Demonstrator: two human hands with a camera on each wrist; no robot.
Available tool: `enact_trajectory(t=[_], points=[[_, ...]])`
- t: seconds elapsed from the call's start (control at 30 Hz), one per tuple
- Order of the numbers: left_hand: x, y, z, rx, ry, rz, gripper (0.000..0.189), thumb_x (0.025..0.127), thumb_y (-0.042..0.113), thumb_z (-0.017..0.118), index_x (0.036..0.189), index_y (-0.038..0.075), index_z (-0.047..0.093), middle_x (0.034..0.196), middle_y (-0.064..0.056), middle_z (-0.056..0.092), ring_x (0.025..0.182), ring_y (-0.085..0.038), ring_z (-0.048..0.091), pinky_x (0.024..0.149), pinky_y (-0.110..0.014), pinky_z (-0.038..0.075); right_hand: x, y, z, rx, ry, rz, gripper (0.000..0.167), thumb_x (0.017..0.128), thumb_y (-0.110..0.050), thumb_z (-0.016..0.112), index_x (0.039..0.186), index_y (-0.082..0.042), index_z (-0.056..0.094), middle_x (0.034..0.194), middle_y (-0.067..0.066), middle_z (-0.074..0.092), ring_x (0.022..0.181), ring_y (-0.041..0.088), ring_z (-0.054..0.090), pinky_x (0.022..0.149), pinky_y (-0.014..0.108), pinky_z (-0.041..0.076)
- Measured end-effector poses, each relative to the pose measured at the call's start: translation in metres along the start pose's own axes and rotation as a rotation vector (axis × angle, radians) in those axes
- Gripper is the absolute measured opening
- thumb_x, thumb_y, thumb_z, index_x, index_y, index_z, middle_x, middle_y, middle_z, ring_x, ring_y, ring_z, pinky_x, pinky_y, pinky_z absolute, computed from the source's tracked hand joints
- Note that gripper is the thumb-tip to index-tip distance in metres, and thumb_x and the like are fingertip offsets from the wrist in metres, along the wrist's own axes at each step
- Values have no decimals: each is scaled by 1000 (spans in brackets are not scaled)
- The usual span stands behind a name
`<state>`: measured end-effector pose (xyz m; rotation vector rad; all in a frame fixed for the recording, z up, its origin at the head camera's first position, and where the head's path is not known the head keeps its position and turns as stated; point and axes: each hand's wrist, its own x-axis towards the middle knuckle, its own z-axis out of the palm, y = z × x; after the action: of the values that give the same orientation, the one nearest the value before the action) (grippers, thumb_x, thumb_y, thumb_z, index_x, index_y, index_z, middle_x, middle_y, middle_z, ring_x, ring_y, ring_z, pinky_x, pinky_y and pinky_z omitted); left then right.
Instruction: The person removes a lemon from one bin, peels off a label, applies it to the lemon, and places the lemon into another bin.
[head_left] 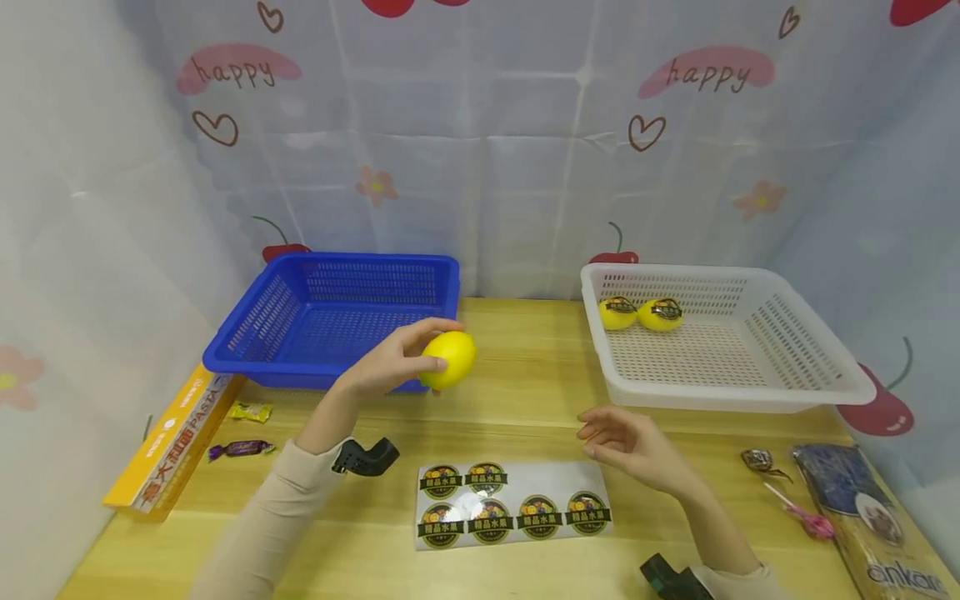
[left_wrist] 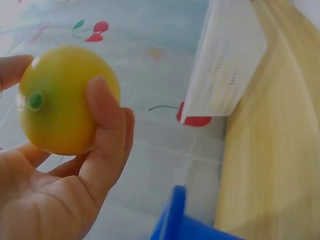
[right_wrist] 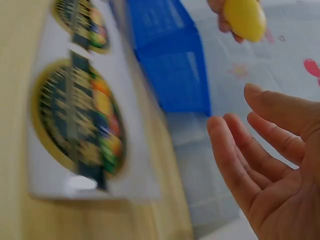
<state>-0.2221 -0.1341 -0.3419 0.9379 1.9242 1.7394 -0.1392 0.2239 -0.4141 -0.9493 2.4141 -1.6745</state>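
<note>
A yellow lemon (head_left: 450, 360) is in my left hand (head_left: 392, 362), gripped between thumb and fingers in front of the blue basket's right front corner. In the left wrist view the lemon (left_wrist: 67, 100) shows a small green stem end, with fingers wrapped on both sides. My right hand (head_left: 633, 446) hovers over the table, its fingers loosely bent and nothing in them. Below and between the hands lies a white sheet of round fruit stickers (head_left: 536, 479), its upper right part bare. Two lemons (head_left: 660, 315) with dark stickers sit in the white basket's back left corner.
At the back left stands the blue basket (head_left: 330, 367), at the back right the white basket (head_left: 735, 396). An orange pasta box (head_left: 171, 446) and two wrapped candies (head_left: 242, 449) lie at left. On the right are a lollipop (head_left: 806, 518), a dark candy (head_left: 759, 460) and a printed bag (head_left: 873, 525).
</note>
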Motion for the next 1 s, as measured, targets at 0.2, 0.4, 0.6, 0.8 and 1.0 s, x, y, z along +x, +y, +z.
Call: enact_trajectory(t=[0.2,0.4,0.6,0.8,1.0], points=[[-1,-16,25,211,-117,-5,55,82,11,61,133,0,45,123,-18,53,96,-25,53,76,-35,53,15,13,31,-136,-71,46,38,87,-11,68,117,8,55,103,21,63,92,30,63,78,38,54],[-2,-36,41,314,-143,-58,56,79,17,63,131,4,48,125,-14,54,98,-22,54,82,-32,50,29,20,51,-338,-109,74,41,82,-16,73,117,1,60,114,13,63,104,30,59,89,46,49],[1,-60,43,452,-142,-95,57,76,17,65,129,2,50,125,-14,54,96,-19,53,80,-29,48,32,22,60,-490,-192,120,52,75,-23,78,121,-5,60,116,7,62,105,26,55,90,46,46],[7,-76,43,565,-143,-134,58,75,17,67,128,3,51,123,-14,56,96,-19,52,80,-29,45,35,24,62,-478,-247,133,52,73,-19,79,119,-3,60,105,5,62,94,20,57,84,36,50],[15,-81,46,643,-161,-175,62,75,15,71,132,3,49,124,-15,56,98,-20,54,83,-30,44,37,21,62,-468,-287,185,39,72,-16,81,105,-3,63,84,-2,58,75,12,52,67,24,47]])
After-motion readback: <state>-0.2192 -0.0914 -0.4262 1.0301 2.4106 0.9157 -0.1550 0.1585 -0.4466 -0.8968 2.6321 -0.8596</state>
